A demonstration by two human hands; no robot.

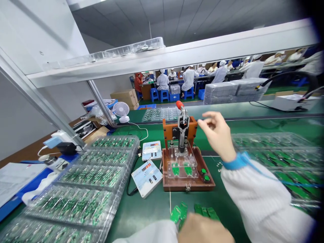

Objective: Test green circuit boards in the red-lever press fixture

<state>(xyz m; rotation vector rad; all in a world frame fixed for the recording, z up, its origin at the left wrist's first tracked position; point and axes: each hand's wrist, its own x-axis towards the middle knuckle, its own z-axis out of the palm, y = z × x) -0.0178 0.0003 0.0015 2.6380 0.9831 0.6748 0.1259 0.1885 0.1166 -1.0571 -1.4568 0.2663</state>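
Observation:
My right hand (217, 135), with a blue wrist strap (235, 161) at the cuff, is raised beside the red-tipped toggle clamp (181, 125) of a test fixture (165, 184). Thumb and fingers are apart, loosely bent, and touch nothing visible. Two green circuit boards (175, 169) sit under the fixture's clear plate. Low in the view, my left hand (205, 230) is smeared by motion and its fingers are hidden. It is close to several loose green boards (179, 212) on the green mat. Whether it holds one does not show.
Stacked clear trays of boards stand left (101, 175) and right (286, 165). Two digital-readout boxes (146, 177) lie left of the fixture, near a white fan (121, 110). A shelf beam (177, 55) crosses overhead. People in white work at benches farther back.

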